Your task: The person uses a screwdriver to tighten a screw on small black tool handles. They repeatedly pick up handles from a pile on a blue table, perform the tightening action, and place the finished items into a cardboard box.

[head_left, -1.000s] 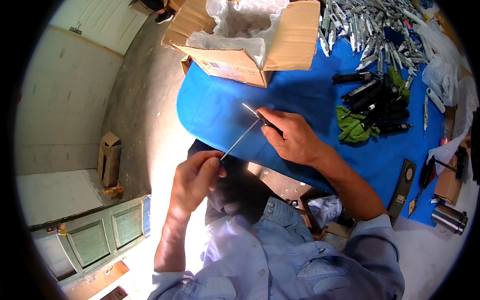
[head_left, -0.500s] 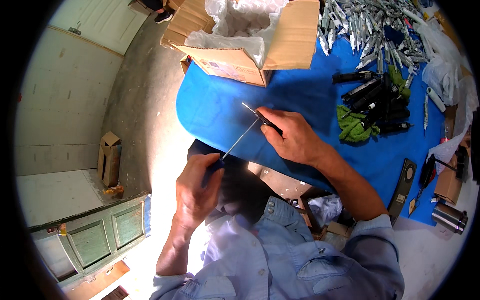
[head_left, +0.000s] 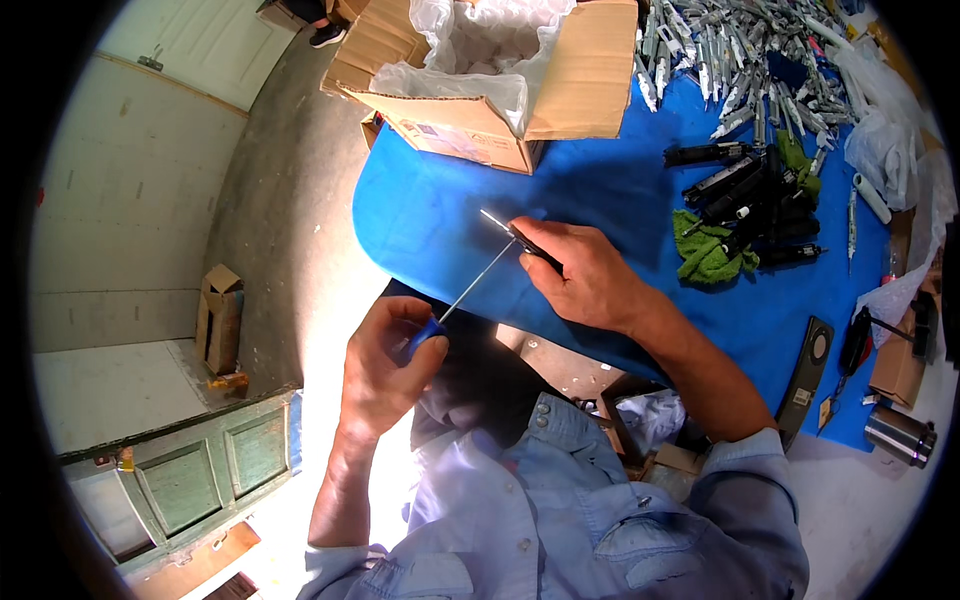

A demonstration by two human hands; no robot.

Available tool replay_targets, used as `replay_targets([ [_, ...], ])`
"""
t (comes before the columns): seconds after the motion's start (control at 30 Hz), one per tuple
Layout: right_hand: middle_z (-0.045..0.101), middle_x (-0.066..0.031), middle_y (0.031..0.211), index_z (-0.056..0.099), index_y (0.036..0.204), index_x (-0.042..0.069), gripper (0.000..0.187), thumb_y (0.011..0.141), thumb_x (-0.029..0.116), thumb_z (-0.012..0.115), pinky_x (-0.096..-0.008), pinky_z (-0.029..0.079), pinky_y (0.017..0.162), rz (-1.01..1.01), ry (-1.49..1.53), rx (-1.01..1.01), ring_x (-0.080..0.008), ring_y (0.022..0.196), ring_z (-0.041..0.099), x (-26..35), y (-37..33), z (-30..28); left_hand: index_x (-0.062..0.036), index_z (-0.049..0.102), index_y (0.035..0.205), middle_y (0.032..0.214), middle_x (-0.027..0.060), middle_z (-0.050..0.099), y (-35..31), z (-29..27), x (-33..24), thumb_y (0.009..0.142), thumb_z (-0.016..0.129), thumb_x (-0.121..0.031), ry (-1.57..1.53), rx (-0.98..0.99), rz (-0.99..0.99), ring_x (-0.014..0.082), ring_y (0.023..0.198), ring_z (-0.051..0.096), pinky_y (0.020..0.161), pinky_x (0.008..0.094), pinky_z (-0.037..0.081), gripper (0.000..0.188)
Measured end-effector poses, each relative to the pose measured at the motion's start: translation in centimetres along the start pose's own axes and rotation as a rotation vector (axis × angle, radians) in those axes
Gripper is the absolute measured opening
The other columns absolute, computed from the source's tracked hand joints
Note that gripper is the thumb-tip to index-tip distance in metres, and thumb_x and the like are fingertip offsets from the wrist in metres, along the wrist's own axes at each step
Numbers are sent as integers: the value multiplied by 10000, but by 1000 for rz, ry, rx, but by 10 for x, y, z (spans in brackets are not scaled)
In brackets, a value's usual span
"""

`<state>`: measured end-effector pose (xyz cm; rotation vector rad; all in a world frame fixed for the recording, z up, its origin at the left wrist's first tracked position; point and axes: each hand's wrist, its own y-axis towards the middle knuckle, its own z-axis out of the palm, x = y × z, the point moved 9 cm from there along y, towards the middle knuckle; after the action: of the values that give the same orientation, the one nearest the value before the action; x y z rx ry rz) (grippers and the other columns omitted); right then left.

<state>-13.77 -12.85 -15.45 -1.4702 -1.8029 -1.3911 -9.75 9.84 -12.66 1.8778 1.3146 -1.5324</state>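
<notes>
My left hand (head_left: 385, 365) is closed around the blue handle of a screwdriver (head_left: 428, 332). The screwdriver's thin metal shaft slants up and to the right, and its tip meets the side of a slim black tool (head_left: 536, 250). My right hand (head_left: 590, 275) grips that tool, with fingers covering most of its body. A narrow silvery blade or rod sticks out of its front end toward the upper left. Both hands are held in front of my body, the right one over the near edge of the blue-covered table (head_left: 420, 210). The tool's exact kind is hard to make out.
An open cardboard box (head_left: 460, 125) lined with plastic stands at the table's far side. A heap of grey metal tools (head_left: 735, 60) lies far right. Nearer are several black tools (head_left: 745, 190) on a green cloth (head_left: 705, 250). A metal cylinder (head_left: 900, 435) sits at the right edge.
My left hand has shifted slightly left and turned on the screwdriver, so more of the blue handle shows. My right hand and the black tool have barely moved.
</notes>
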Motion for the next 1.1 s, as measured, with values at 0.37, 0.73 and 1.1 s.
replay_targets([
  [0.37, 697, -303, 1065, 618, 1267, -98, 365, 959, 95, 648, -524, 550, 819, 25, 11, 36, -486, 949, 675, 0, 1, 1, 70, 661, 1198, 873, 124, 731, 8, 1, 21, 1054, 632, -156, -313, 142, -293, 133, 624, 664, 484, 238, 529, 270],
  [0.73, 709, -288, 1129, 617, 1312, -89, 378, 968, 65, 648, -462, 565, 863, 59, -1, 65, -454, 990, 699, -2, 1, 2, 30, 656, 1193, 936, 70, 693, -3, 1, -14, 928, 744, 10, 248, 7, 153, 101, 717, 660, 602, 248, 554, 279],
  [1.1, 709, -293, 1083, 635, 1257, -87, 362, 942, 90, 669, -520, 563, 834, 6, -33, 39, -480, 963, 685, 0, -2, 3, 53, 670, 1228, 865, 140, 748, 5, 2, 24, 1085, 596, -194, -337, 187, -313, 132, 596, 665, 498, 242, 550, 295],
])
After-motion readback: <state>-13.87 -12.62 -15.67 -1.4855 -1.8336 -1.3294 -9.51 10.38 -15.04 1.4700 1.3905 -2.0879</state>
